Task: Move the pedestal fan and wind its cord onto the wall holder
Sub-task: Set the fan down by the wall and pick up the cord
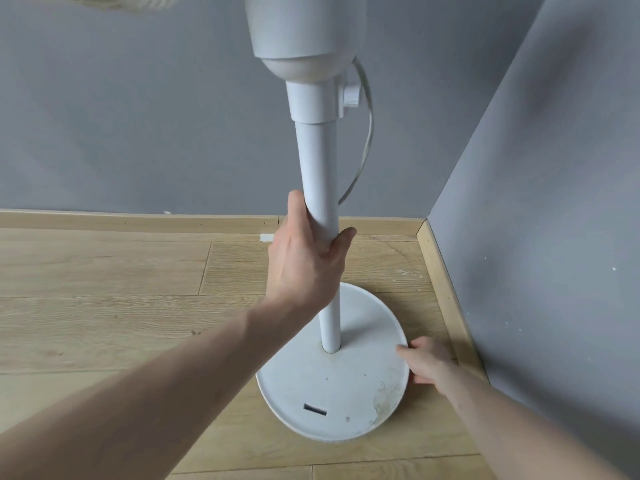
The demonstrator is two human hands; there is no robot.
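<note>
Standing in the corner of a wood-plank floor (104, 306) between grey walls (121, 133), the white pedestal fan (317, 174) rests on its round white base (346, 393). The left hand (304, 261) wraps its grip round the white pole, thumb on one side, fingers curled behind. The right hand (427, 362) pinches the base's right rim, thumb on top. A white cord (367, 140) loops from the motor housing down behind the pole.

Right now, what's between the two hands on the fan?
In the head view, the left hand grips the pole, the right hand holds the base rim. Between them: bare lower pole and base top.
</note>
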